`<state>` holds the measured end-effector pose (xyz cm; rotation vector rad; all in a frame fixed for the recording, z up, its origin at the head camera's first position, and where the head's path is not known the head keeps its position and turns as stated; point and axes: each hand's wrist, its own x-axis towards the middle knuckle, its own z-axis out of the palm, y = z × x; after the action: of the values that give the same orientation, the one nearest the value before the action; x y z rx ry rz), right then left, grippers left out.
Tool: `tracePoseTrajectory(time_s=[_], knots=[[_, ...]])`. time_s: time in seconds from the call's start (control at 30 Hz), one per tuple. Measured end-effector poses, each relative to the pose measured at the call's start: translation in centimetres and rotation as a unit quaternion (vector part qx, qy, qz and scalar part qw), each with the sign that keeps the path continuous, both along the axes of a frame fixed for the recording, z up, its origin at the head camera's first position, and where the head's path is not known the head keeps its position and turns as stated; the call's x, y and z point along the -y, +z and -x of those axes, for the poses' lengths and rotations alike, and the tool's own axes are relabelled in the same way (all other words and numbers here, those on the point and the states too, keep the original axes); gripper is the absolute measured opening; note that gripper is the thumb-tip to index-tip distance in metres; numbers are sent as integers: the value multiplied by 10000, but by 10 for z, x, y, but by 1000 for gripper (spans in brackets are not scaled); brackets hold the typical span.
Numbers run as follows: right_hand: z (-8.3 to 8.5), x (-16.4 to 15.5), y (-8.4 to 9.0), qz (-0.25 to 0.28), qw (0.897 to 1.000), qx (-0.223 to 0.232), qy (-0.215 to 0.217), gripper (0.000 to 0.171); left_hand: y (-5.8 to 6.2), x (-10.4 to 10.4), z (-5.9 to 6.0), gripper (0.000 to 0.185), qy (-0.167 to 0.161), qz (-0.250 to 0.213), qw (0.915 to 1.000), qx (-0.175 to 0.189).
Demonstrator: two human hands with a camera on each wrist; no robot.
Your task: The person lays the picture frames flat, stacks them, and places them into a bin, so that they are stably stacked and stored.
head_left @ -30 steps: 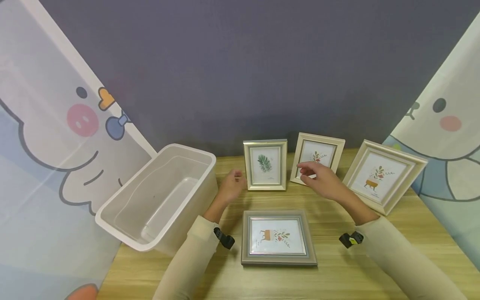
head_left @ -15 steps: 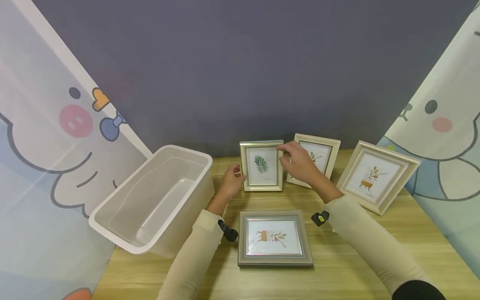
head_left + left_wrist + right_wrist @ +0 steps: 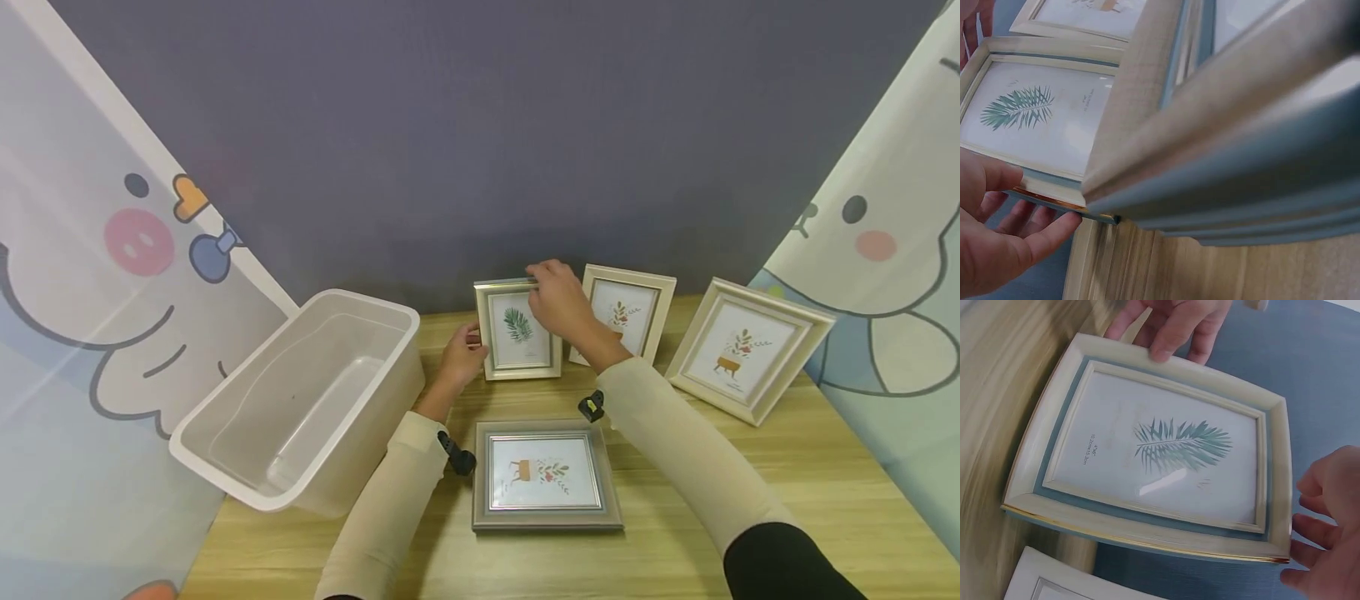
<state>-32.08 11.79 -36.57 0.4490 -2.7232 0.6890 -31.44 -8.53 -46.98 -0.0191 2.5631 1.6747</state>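
Observation:
A cream picture frame [image 3: 521,329] with a green palm-leaf print stands upright near the back wall. My left hand [image 3: 462,354] grips its left side in the head view; in the left wrist view the thumb lies along the front and the fingers reach behind. At its top right corner is my right hand [image 3: 558,300]. The right wrist view has the right hand's fingers [image 3: 1313,532] right at the frame's top edge, with one digit held off it. Close below lies a taupe picture frame [image 3: 547,518], flat on the table, with a potted-plant print.
Two more cream picture frames with plant prints stand to the right, one close by [image 3: 633,321] and one farther right [image 3: 750,350]. A white plastic bin [image 3: 408,367] stands on the left of the wooden table [image 3: 675,500]. A dark wall [image 3: 480,150] rises behind.
My right hand has moved left from before the middle standing frame to the top right corner of the leaf-print frame. My left hand has closed in on that frame's left side.

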Motion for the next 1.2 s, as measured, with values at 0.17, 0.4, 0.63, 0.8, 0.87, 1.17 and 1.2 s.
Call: tracePoseTrajectory(time_s=[0.17,0.4,0.63,0.8,0.87,1.17,1.2], knots=[[5,2,0,-401,9988,275,-42,37,0,2,-1,52,-53,-96,9999,114],[9,-2,-6,-256,9996,78,-88,31,0,1,1,51,-159,30,9998,86],[10,0,-9,-220,9996,-128,-80,28,1,1,0,49,-68,65,10000,-4],[10,-2,-11,-177,9997,-171,-43,28,2,2,-2,49,-148,-31,9999,-73],[9,-2,-11,-163,9996,-213,-31,28,3,3,-3,49,-226,-43,9997,-95],[7,-5,0,14,9975,-703,36,25,15,2,-7,48,-368,-234,9990,-113],[7,-6,1,10,9974,-720,16,25,17,2,-8,49,-382,-261,9989,-97]])
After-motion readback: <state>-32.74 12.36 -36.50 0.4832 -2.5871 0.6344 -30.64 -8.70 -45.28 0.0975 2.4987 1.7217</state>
